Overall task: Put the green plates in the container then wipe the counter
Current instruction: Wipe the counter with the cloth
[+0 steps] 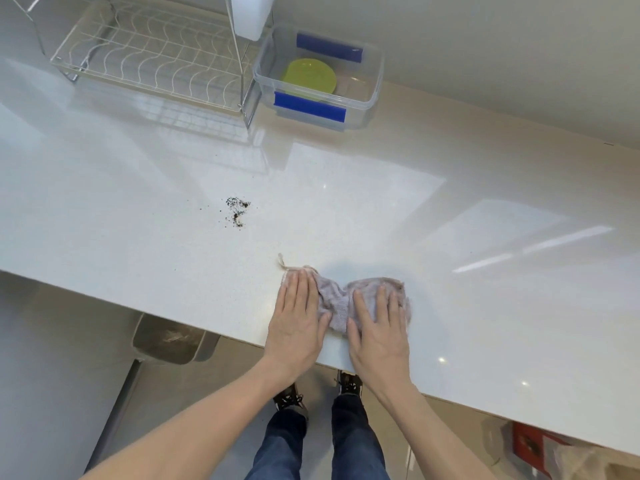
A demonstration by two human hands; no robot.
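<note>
A green plate lies inside the clear plastic container with blue clips at the back of the white counter. A crumpled pale pink cloth lies near the counter's front edge. My left hand presses flat on the cloth's left end and my right hand presses flat on its right end, fingers spread. A small patch of dark crumbs sits on the counter, to the left of and beyond the cloth.
A wire dish rack stands at the back left, beside the container. A white object hangs above the rack's right side. Below the counter edge a bin stands on the floor, with my shoes near it.
</note>
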